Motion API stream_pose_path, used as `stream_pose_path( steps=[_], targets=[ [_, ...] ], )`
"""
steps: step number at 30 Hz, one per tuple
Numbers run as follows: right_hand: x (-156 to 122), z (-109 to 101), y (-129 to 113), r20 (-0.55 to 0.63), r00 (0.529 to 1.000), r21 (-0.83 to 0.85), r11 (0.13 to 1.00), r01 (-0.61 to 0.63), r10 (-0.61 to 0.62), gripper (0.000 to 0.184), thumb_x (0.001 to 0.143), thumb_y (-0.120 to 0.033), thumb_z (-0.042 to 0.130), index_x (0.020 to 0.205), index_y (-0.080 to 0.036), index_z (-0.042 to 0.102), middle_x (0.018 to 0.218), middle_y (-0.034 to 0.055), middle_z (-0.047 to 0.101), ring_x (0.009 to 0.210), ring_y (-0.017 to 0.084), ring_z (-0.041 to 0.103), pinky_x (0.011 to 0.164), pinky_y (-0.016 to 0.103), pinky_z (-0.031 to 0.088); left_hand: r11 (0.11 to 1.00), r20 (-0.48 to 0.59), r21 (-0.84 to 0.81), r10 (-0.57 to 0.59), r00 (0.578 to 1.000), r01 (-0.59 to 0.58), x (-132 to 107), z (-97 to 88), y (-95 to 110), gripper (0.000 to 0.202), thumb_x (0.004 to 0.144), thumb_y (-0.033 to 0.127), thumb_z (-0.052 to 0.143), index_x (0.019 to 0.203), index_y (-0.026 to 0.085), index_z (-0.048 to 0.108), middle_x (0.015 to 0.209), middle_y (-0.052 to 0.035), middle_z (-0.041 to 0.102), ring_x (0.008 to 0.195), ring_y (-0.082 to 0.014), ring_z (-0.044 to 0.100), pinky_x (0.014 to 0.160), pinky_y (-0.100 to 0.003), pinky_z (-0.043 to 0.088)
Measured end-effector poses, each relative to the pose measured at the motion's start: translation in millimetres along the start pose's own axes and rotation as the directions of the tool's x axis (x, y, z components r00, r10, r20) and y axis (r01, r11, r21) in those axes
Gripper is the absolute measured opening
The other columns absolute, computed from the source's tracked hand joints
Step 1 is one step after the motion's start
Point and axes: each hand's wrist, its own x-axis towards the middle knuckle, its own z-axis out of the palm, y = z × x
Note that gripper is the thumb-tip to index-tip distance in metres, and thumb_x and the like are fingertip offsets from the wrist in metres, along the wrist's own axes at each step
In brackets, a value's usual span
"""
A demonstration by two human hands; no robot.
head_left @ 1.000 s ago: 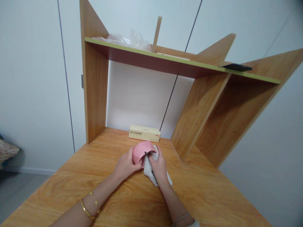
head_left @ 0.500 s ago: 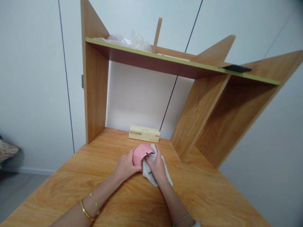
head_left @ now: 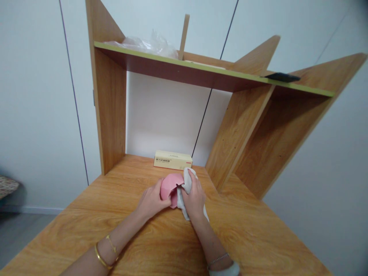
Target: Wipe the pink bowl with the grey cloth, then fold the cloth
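Note:
A pink bowl-like object [head_left: 170, 182] with a faceted outer side is tipped so that its opening faces right. My left hand [head_left: 153, 199] grips it from the left, thumb at the near rim. A small dark notch or mark shows at its edge. In my right hand [head_left: 194, 196] is a light grey cloth [head_left: 187, 182], bunched between the fingers at the bowl's right rim. Part of the cloth hangs below the hand toward the table. The fingertips inside the cloth are partly hidden.
Behind the hands, a cream box [head_left: 172, 160] with printed lettering stands on the wooden desk [head_left: 120, 214]. A shelf unit [head_left: 230, 134] rises at the back and right, with a clear plastic bag [head_left: 152, 46] and a dark flat object [head_left: 283, 77] on its upper board.
My right hand and the cloth have shifted up and out to the bowl's right edge, baring more of its inside. My left hand keeps its grip. The view has shifted slightly.

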Motion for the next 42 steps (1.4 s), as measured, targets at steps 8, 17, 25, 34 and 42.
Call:
stream_pose_path(
  steps=[8, 17, 25, 34, 42],
  targets=[
    [-2.2, 4.8, 7.6, 0.191, 0.977, 0.065, 0.992, -0.109, 0.095, 0.053, 0.076, -0.024, 0.047, 0.128, -0.023, 0.037, 0.108, 0.0065, 0.062, 0.094, 0.022, 0.059, 0.077, 0.031, 0.043, 0.995, -0.011, 0.036, 0.097, 0.995, -0.096, 0.8, -1.6, -6.0, 0.059, 0.069, 0.041, 0.057, 0.123, 0.022, 0.042, 0.109, -0.0065, 0.06, 0.097, -0.0257, 0.056, 0.084, -0.033, 0.041],
    [-6.5, 14.3, 3.3, 0.123, 0.951, 0.35, 0.884, -0.311, 0.285, 0.042, 0.08, -0.032, 0.038, 0.118, -0.015, 0.048, 0.099, 0.0093, 0.065, 0.09, 0.021, 0.06, 0.076, 0.03, 0.045, 0.906, -0.05, -0.376, 0.192, 0.98, -0.196, 4.8, 9.4, -13.7, 0.074, 0.071, 0.043, 0.06, 0.128, 0.015, 0.023, 0.12, -0.0115, 0.048, 0.108, -0.0221, 0.048, 0.089, -0.032, 0.04],
    [-4.0, 17.0, 3.8, 0.117, 0.957, 0.235, 0.929, -0.287, 0.266, 0.054, 0.075, -0.032, 0.048, 0.125, -0.014, 0.04, 0.106, 0.0123, 0.062, 0.093, 0.023, 0.059, 0.073, 0.031, 0.045, 0.975, -0.056, -0.176, 0.125, 0.991, -0.133, 3.8, 10.7, -15.5, 0.045, 0.073, 0.041, 0.055, 0.108, 0.017, 0.042, 0.092, -0.0046, 0.061, 0.08, -0.0184, 0.058, 0.068, -0.026, 0.044],
    [-1.2, 0.9, -0.5, 0.094, 0.985, -0.14, 0.982, -0.129, 0.143, 0.056, 0.077, -0.036, 0.046, 0.129, -0.02, 0.034, 0.108, 0.0108, 0.061, 0.092, 0.025, 0.06, 0.072, 0.033, 0.043, 0.999, -0.028, -0.006, 0.037, 0.999, -0.037, 1.3, 3.4, -6.0, 0.045, 0.07, 0.041, 0.056, 0.108, 0.018, 0.047, 0.096, -0.0077, 0.063, 0.083, -0.024, 0.06, 0.068, -0.028, 0.042],
    [-1.4, 12.7, -2.5, 0.277, 0.906, -0.076, 0.947, -0.312, 0.321, 0.071, 0.073, -0.038, 0.052, 0.135, -0.017, 0.022, 0.093, 0.0083, 0.066, 0.081, 0.023, 0.063, 0.061, 0.027, 0.042, 1.0, -0.057, -0.015, 0.018, 0.998, -0.019, 3.7, 4.3, -7.2, 0.045, 0.069, 0.038, 0.055, 0.107, 0.017, 0.044, 0.093, -0.0077, 0.063, 0.083, -0.024, 0.06, 0.068, -0.028, 0.043]
  ],
)
